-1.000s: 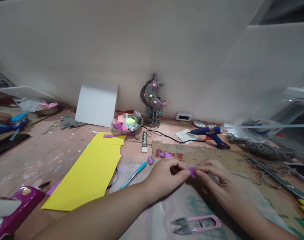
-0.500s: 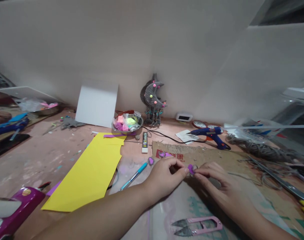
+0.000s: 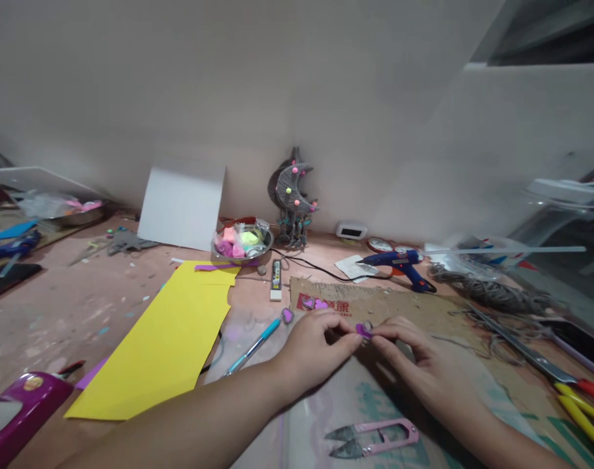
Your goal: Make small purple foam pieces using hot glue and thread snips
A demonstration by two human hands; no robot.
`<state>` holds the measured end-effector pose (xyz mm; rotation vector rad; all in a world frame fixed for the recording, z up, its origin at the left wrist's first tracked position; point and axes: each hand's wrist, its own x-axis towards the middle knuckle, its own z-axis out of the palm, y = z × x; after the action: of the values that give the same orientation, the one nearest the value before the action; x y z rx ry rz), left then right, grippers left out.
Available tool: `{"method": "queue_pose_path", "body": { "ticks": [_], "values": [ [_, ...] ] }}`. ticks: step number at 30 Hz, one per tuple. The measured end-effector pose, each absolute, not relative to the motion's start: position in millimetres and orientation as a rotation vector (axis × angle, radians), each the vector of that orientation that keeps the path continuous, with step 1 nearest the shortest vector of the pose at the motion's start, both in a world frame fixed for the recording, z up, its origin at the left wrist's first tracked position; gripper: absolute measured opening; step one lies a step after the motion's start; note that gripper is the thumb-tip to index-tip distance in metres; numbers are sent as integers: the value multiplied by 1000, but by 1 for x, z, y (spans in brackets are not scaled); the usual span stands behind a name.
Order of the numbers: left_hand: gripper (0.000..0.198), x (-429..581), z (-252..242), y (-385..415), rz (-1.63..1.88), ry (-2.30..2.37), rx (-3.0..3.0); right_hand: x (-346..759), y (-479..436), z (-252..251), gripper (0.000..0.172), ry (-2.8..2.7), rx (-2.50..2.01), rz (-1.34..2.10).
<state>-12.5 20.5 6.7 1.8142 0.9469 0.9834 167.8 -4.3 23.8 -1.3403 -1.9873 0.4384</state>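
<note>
Between my two hands is a small purple craft piece with a greyish round bit on it (image 3: 364,330). My left hand (image 3: 316,342) pinches its left side between thumb and finger, and my right hand (image 3: 414,355) pinches its right side. Just beyond my left hand, small purple shapes (image 3: 320,304) lie on the cardboard (image 3: 375,299). A blue pen (image 3: 253,345) rests left of my left wrist, near a grey-edged purple heart (image 3: 287,316). Pink thread snips (image 3: 375,438) lie below my hands on a translucent sheet.
A yellow sheet (image 3: 165,345) covers the left middle. Behind it stand a bowl of coloured clay (image 3: 243,241) and a grey moon ornament (image 3: 293,192). A blue glue gun (image 3: 399,260), large scissors (image 3: 526,345) and grey yarn (image 3: 487,290) lie to the right. A magenta tool (image 3: 26,407) is front left.
The view has turned slightly to the right, so everything appears shifted left. The purple piece looks tilted differently between my fingertips. Both hands keep their pinch.
</note>
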Motion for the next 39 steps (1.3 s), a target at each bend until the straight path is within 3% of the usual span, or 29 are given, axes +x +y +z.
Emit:
{"method": "queue_pose_path", "body": {
  "ticks": [4, 8, 12, 20, 28, 34, 39],
  "values": [
    [19, -14, 5, 21, 1011, 898, 1802, 168, -6, 26, 23, -1957, -1366, 482],
    [39, -15, 4, 21, 1067, 879, 1686, 168, -6, 24, 25, -2016, -1335, 587],
    [46, -14, 6, 19, 1044, 796, 1736, 167, -5, 21, 23, -2045, -1318, 615],
    [22, -15, 11, 19, 1041, 988, 1667, 170, -4, 21, 22, -2034, -1327, 615],
    [15, -14, 17, 17, 876, 1025, 1763, 169, -5, 22, 21, -2049, -1348, 563],
    [13, -14, 17, 17, 889, 1056, 1755, 172, -5, 20, 31, -1970, -1356, 576],
    [13, -11, 11, 18, 902, 1089, 1776, 170, -4, 19, 21, -1907, -1434, 562]
  ]
}}
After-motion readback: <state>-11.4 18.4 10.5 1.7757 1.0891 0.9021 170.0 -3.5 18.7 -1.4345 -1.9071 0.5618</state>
